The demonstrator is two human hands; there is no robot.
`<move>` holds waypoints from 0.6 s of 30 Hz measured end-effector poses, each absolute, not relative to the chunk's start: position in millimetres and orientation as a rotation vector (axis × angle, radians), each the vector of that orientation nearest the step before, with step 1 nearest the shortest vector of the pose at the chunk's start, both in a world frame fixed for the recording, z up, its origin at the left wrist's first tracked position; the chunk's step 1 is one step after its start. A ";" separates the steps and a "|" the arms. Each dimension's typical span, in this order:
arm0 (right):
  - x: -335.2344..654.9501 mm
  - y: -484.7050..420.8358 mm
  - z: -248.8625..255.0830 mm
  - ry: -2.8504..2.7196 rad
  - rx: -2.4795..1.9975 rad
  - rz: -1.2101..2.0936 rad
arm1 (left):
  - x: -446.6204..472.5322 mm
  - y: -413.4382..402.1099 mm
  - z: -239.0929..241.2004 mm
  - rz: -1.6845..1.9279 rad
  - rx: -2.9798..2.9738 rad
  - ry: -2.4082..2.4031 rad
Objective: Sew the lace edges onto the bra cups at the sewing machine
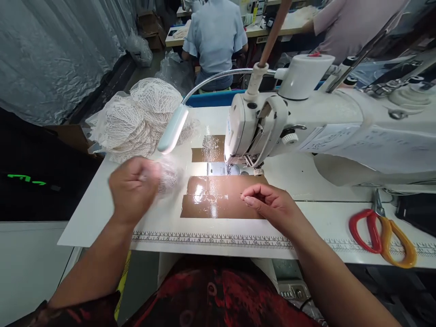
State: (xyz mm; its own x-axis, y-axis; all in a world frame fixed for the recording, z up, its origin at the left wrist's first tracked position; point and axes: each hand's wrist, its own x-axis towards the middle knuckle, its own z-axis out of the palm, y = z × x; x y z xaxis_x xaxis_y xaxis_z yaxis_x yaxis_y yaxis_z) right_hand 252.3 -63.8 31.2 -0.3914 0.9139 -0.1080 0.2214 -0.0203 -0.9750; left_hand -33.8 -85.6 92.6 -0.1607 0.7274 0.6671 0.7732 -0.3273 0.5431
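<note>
I have the left hand [134, 188] above the left part of the tabletop [95, 204], fingers closed into a loose fist with a small lace piece [169, 177] gathered at the thumb side, the rest of it hanging out to the right. I take that bunched hold as a way to keep so flimsy a thing under control without spreading it. The right hand [270, 200] sits over the near brown tape [221, 206], fingers curled and thumb tip close to the forefinger; from here I cannot tell whether they pinch a thread or nothing. The lace pile [136, 118] lies at the far left, presumably so the left hand can reach it easily, and the scissors [384, 231] rest at the near right, handles toward the person, which I judge handy for the right hand. The lamp [173, 129] is bent in from the far side, likely to light the needle area of the sewing machine [340, 106]. The tape, shiny and flat before the needle plate, probably gives cloth a smooth run. As for the lace piece, it looks pale, sheer and crumpled, too blurred for me to make out its edges; the pile shows a whitish, open, branching mesh.
</note>
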 end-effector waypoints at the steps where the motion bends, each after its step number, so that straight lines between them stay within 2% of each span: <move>1: 253.9 -61.3 33.2 -1.714 -1.227 1.402 | -24.5 -77.5 87.2 -1.304 -2.100 -1.666; 4: 252.7 -51.3 38.3 -1.935 -1.290 1.236 | 17.9 -51.9 54.6 -0.808 -2.348 -1.500; 6: 250.3 -43.4 38.8 -2.072 -1.315 1.132 | 46.4 -40.6 30.6 -0.235 -2.464 -1.519; 8: 247.8 -36.7 36.0 -2.162 -1.336 1.033 | 66.7 -38.1 14.1 0.018 -2.525 -1.517; 14: 233.1 -34.4 15.9 -2.344 -1.251 0.785 | 80.1 -58.0 16.8 0.148 -2.632 -1.457; 18: 222.3 -40.4 7.4 -2.594 -1.335 0.436 | 66.6 -58.7 36.5 0.064 -2.767 -1.540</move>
State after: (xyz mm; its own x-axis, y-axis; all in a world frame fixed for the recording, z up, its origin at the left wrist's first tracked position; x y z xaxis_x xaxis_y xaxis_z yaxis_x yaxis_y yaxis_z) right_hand 222.3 -40.4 7.4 -0.5758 0.8169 0.0349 0.7606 0.5508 -0.3437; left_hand 66.6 -58.7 36.5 0.5266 0.8488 -0.0475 0.8498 -0.5271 0.0024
